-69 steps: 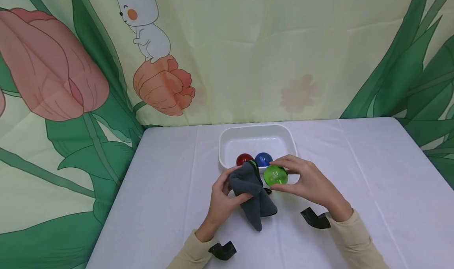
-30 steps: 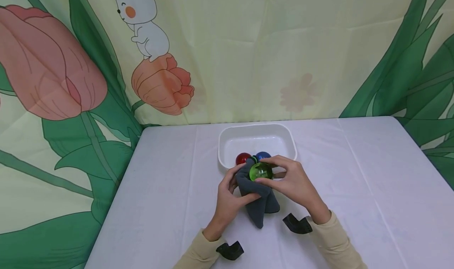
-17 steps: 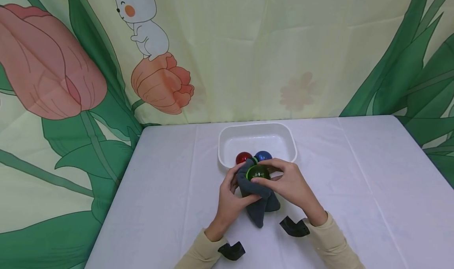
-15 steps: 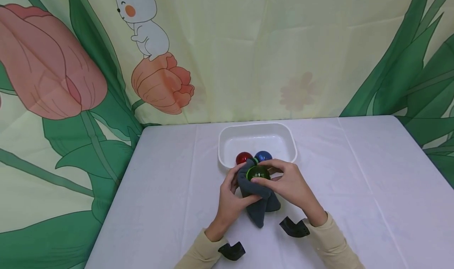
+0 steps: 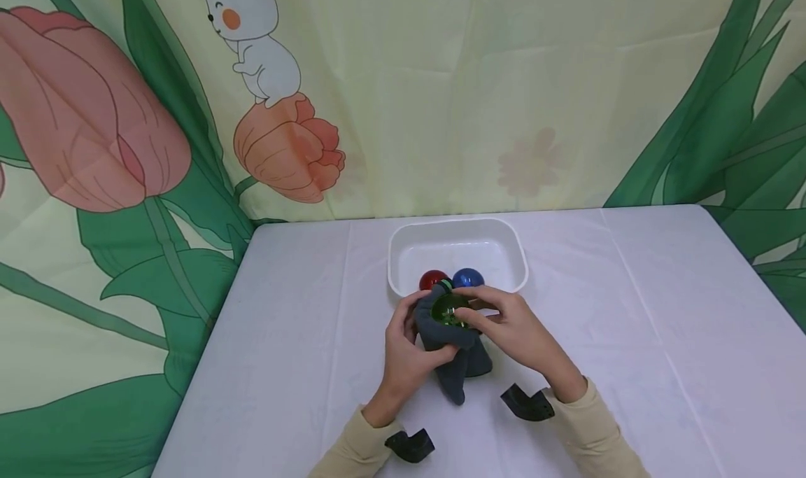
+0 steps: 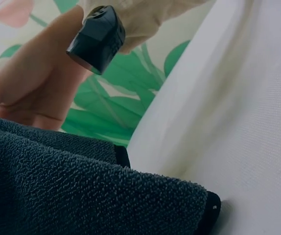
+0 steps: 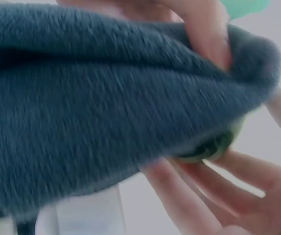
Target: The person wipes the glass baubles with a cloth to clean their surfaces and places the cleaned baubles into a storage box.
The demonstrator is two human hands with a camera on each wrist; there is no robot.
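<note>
A dark blue-grey cloth (image 5: 452,380) hangs in folds from my left hand (image 5: 406,359), which grips it between thumb and fingers just in front of the tray. Nestled against the cloth's upper part is a clear green ball (image 5: 444,308). My right hand (image 5: 519,327) holds the ball's right side with thumb and fingers. In the right wrist view, the cloth (image 7: 106,107) covers most of the green ball (image 7: 214,147), whose lower edge shows by the fingers. The cloth (image 6: 81,186) fills the lower part of the left wrist view.
Behind the hands stands a white tray (image 5: 456,250) with a red ball (image 5: 432,279) and a blue ball (image 5: 468,277) near its front edge. A white cloth covers the table (image 5: 302,338). The printed curtain (image 5: 415,114) hangs behind the table's far edge.
My right hand has brought the green ball left, from beside the cloth into its fold. Over the last half second, cloth and ball have shifted slightly left, and the right thumb has moved over the ball.
</note>
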